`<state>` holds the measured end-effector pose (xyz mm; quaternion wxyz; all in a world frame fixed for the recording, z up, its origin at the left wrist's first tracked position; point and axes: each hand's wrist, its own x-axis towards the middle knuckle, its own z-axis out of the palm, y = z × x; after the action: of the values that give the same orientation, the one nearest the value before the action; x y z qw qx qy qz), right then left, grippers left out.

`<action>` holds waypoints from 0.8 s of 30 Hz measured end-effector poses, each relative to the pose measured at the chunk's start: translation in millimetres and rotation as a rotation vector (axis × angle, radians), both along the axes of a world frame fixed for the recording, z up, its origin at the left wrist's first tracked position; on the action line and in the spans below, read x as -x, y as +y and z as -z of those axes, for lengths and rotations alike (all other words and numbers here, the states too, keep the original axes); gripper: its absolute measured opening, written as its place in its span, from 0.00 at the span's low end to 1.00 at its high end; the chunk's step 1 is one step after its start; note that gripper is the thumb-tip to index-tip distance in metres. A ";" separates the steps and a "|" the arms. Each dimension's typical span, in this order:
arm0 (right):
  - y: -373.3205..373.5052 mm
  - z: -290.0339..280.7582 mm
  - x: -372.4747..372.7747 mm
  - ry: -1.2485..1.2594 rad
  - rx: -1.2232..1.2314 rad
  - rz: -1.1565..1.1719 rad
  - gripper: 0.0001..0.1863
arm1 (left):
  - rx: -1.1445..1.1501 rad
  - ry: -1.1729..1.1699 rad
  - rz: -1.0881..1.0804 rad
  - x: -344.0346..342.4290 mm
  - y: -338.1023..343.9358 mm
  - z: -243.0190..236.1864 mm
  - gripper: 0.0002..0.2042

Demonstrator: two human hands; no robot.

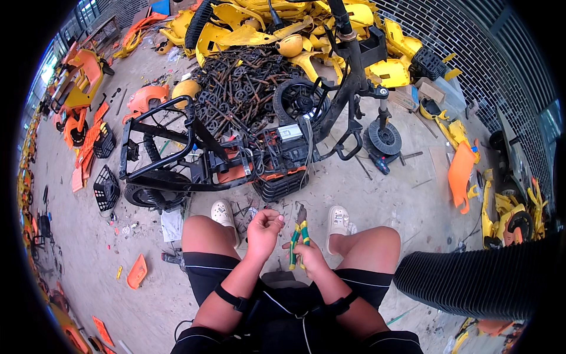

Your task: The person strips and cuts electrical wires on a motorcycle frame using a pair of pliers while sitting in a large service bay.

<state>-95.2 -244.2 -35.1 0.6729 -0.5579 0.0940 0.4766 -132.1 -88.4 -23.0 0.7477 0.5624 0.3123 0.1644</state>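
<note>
My right hand (309, 257) grips a pair of pliers (299, 237) with green and yellow handles, their dark jaws pointing up and away from me. Beside it, my left hand (264, 234) is closed, thumb and fingers drawn together; whatever may be between them is too small to make out. Just beyond both hands lies the stripped black frame of an electric scooter (218, 154). In its middle, wires and a box with a silver label (289, 132) show above a black ribbed crate-like part (282, 187). The hands and pliers are apart from the frame.
Behind the frame rises a heap of rusty metal parts (242, 88), with yellow plastic panels (236, 32) beyond. A cordless drill (380, 163) lies near a small wheel (384, 137). A large black ribbed hose (466, 282) occupies the right. Orange panels (137, 272) and black baskets (107, 189) litter the left.
</note>
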 end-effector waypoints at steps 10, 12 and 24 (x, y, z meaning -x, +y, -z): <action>-13.4 -23.0 -0.4 0.268 -0.206 0.035 0.36 | 0.236 -0.073 0.039 6.6 -1.6 -20.3 0.05; -15.6 -29.5 -3.6 0.319 -0.289 0.036 0.38 | 0.258 -0.097 0.039 10.1 0.8 -27.7 0.06; 8.5 -142.4 -36.9 0.064 -0.223 -0.070 0.42 | 0.292 -0.224 0.075 -30.6 20.9 -85.8 0.07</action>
<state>-58.3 -235.7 107.2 0.7104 -0.4670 0.0420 0.5249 -101.5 -67.5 62.8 0.8571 0.4373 0.2265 0.1510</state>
